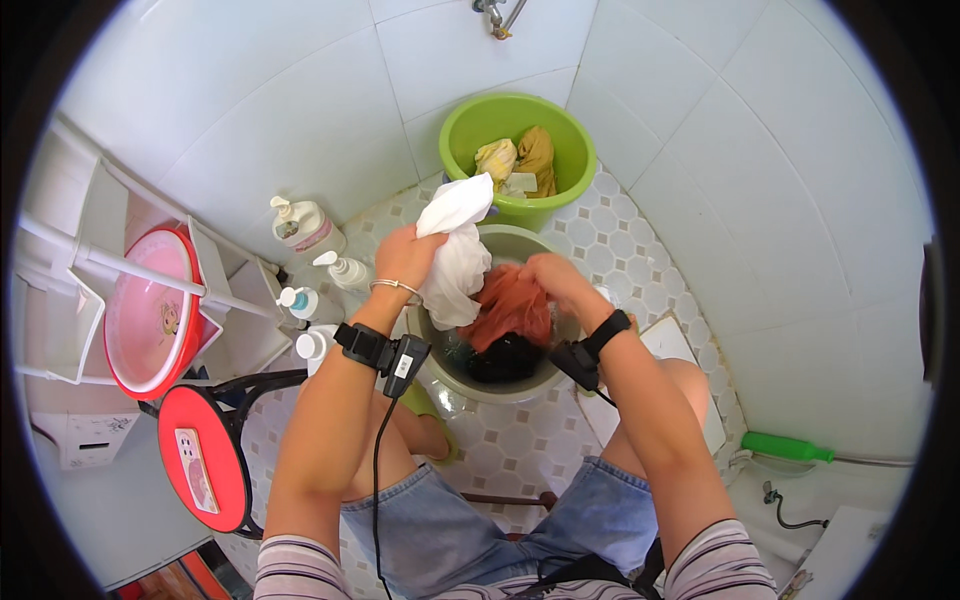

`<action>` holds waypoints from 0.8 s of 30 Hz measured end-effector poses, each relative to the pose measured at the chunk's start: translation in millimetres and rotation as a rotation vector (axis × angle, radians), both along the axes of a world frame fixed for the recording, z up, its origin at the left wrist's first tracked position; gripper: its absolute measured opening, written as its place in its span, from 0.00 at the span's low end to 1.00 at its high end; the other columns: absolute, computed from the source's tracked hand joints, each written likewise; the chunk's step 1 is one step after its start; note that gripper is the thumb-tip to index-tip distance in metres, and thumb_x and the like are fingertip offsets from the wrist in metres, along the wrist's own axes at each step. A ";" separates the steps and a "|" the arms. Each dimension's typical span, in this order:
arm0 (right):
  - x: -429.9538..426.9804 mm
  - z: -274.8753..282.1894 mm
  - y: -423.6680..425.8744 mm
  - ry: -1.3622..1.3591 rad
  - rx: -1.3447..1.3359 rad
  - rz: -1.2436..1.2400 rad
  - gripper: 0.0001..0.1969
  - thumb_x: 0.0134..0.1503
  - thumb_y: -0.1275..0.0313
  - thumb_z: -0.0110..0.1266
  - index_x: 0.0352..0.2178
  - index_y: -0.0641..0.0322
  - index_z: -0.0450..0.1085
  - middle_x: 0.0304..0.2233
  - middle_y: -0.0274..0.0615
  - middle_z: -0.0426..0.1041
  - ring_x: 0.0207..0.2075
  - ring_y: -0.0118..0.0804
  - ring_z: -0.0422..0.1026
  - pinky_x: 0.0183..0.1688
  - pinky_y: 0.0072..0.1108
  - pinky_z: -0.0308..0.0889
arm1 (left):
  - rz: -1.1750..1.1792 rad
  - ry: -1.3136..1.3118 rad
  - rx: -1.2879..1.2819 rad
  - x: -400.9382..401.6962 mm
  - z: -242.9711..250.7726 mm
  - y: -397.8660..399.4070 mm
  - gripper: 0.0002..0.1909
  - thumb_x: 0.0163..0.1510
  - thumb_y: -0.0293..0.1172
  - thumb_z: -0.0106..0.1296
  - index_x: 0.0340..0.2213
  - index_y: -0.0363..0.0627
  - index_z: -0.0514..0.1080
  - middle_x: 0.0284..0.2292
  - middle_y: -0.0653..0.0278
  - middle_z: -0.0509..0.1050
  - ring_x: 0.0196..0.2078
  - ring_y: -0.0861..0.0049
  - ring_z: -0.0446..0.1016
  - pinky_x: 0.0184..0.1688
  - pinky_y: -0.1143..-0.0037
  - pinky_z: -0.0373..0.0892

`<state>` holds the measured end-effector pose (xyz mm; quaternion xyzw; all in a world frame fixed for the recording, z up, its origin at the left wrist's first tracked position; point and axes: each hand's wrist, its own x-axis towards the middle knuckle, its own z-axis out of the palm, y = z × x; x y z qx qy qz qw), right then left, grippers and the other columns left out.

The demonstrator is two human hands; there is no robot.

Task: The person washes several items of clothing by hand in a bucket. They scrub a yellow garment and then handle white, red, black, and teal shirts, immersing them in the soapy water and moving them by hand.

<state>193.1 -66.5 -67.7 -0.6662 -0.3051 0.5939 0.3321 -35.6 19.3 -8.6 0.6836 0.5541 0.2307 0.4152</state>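
My left hand [409,262] grips a bunched white cloth [456,259], part of it rising above the fist and the rest hanging over the left side of a grey-green basin [450,381]. In my right hand [559,281] is the upper edge of a wet coral-red cloth [510,307], which hangs into the basin. A black cloth [506,358] lies in the water at the near side. Behind the basin stands a green plastic tub [517,105] holding a yellow-and-white cloth [496,159], a mustard-brown cloth [536,156] and a pale, flat item.
Several pump bottles [307,229] stand left of the basin, near a white rack [97,202] with a red-and-pink basin [154,315]. A phone [196,470] lies on a red stool [225,427]. A metal tap [495,19] is on the back wall, a green bottle [784,446] at right.
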 end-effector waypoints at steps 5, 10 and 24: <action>2.0 65.9 -0.1 0.027 0.227 -0.360 0.07 0.45 0.73 0.46 0.18 0.65 0.67 0.17 0.35 0.64 0.15 0.31 0.62 0.17 0.23 0.57 | 0.022 -0.044 0.043 1.6 -1.8 5.7 0.20 0.43 0.43 0.49 0.33 0.39 0.73 0.28 0.51 0.74 0.32 0.58 0.72 0.35 0.70 0.65; 33.8 33.0 7.4 -0.058 0.131 -0.332 0.07 0.44 0.69 0.47 0.24 0.59 0.68 0.24 0.34 0.67 0.24 0.30 0.65 0.27 0.25 0.62 | 0.057 -0.093 0.010 2.3 -1.9 6.3 0.20 0.43 0.43 0.50 0.32 0.39 0.73 0.28 0.51 0.74 0.31 0.60 0.72 0.35 0.71 0.65; -51.4 -77.5 -29.3 -1.378 0.337 0.362 0.19 0.45 0.70 0.52 0.40 0.63 0.63 0.39 0.47 0.64 0.36 0.52 0.70 0.37 0.37 0.66 | 0.126 -0.298 0.040 0.3 4.7 6.2 0.18 0.41 0.39 0.54 0.31 0.37 0.74 0.25 0.55 0.75 0.27 0.68 0.73 0.31 0.74 0.65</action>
